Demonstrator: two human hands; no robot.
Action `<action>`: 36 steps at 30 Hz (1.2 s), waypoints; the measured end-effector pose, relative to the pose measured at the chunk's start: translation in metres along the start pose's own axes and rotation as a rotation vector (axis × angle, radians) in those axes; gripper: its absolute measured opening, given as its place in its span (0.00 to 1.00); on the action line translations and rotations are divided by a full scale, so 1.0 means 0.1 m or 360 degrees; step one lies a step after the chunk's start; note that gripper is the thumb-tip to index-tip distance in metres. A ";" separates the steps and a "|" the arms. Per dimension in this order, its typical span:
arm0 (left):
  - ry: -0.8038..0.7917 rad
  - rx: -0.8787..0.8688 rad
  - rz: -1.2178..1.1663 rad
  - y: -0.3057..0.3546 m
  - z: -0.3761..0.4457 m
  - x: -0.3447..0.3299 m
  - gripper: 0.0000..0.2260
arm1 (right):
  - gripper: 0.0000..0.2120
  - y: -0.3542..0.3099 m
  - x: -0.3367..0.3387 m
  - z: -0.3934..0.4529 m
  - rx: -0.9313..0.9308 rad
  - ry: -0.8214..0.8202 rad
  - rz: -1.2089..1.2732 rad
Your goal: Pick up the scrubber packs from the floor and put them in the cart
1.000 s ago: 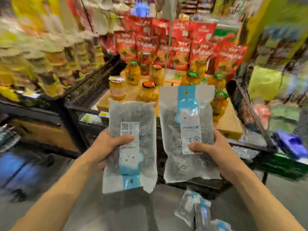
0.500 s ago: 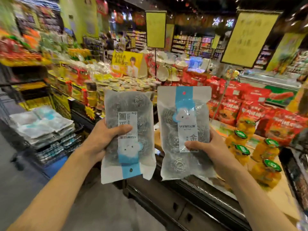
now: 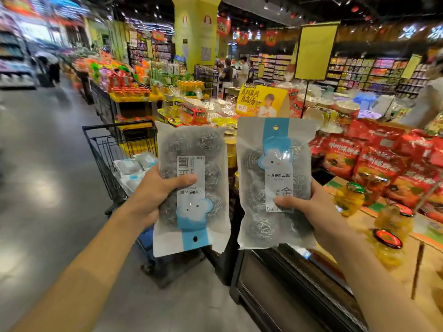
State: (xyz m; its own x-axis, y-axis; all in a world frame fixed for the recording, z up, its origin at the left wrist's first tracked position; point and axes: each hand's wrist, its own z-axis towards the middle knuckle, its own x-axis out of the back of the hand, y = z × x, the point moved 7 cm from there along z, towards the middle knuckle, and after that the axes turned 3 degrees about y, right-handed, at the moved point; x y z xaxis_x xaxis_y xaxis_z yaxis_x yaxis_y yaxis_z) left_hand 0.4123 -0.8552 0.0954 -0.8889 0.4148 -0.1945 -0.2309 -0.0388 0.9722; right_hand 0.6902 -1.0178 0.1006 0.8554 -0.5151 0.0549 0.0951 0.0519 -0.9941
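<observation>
My left hand (image 3: 153, 195) grips a clear scrubber pack (image 3: 191, 185) of steel-wool balls, held upside down with its blue strip at the bottom. My right hand (image 3: 309, 212) grips a second scrubber pack (image 3: 274, 183), upright, blue strip at the top. Both packs are held up side by side in front of me. Behind the left pack stands a black wire shopping cart (image 3: 105, 144) with several similar packs (image 3: 134, 165) lying in its basket.
A low black display stand (image 3: 275, 279) runs along my right, topped with jars of yellow fruit (image 3: 350, 197) and red snack bags (image 3: 374, 159). Grey aisle floor (image 3: 48, 188) opens to the left. People (image 3: 230, 70) stand far back near the yellow pillar.
The view has swung left and up from the display stand to the aisle, bringing the cart into sight behind the left pack. Both hands still hold their packs in the same way.
</observation>
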 end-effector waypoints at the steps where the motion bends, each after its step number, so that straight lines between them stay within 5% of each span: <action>1: 0.0025 -0.0003 -0.0003 0.00 0.04 0.09 0.45 | 0.28 0.01 -0.10 0.08 -0.0006 -0.0027 0.0010; 7: 0.0227 0.0042 -0.0046 -0.12 0.33 0.60 0.26 | 0.25 0.14 -0.69 0.69 -0.0055 -0.0207 0.0046; 26: 0.0900 0.0006 0.0072 -0.37 2.42 1.78 0.17 | 0.25 0.55 -2.54 3.76 -0.0025 -0.0778 0.0149; 36: 0.1054 0.0022 0.0141 -0.50 3.48 2.59 0.24 | 0.26 0.79 -3.67 4.98 -0.0077 -0.0927 0.0149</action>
State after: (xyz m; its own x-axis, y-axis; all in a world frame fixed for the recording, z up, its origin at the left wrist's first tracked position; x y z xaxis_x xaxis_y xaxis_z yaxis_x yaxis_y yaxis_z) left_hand 0.3317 -0.4295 0.0417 -0.9604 -0.2356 -0.1485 -0.1446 -0.0338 0.9889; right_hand 0.6379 -0.3987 0.0482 0.9990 0.0451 -0.0045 -0.0058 0.0282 -0.9996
